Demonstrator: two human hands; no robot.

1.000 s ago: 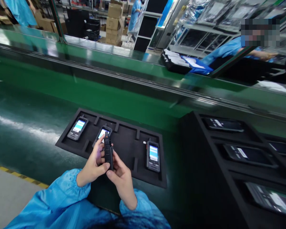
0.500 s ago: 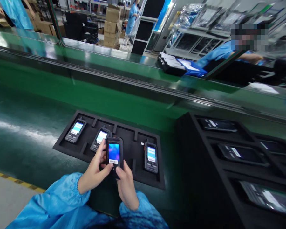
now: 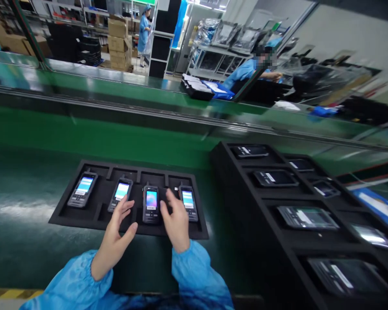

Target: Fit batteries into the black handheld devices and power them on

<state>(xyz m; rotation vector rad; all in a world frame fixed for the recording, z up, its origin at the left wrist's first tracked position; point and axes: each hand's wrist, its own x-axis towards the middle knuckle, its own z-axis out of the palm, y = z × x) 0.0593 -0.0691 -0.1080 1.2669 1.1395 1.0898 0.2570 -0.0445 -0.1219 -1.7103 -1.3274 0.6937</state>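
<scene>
A black foam tray (image 3: pixel 98 217) on the green bench holds several rugged handheld phones with keypads and lit screens. One phone (image 3: pixel 151 204), with a pink and blue screen, lies in the tray between my hands. My left hand (image 3: pixel 115 234) is open, fingers spread, in front of the phone (image 3: pixel 122 191) to its left. My right hand (image 3: pixel 176 219), also open, hovers beside the pink-screened phone and partly covers the rightmost phone (image 3: pixel 189 202). Another phone (image 3: pixel 83 189) rests in the leftmost pocket. Neither hand holds anything.
To the right stands a tall stack of black foam trays (image 3: pixel 242 215) with several dark-screened phones in its pockets. A metal rail (image 3: pixel 129 110) runs along the bench's far side. Beyond it are a person in blue (image 3: pixel 242 71), cardboard boxes (image 3: pixel 117 43) and a black box of papers (image 3: pixel 197 88).
The phone that both hands held is now down in the tray, and both hands have let go and spread apart. The camera view has swung to the right.
</scene>
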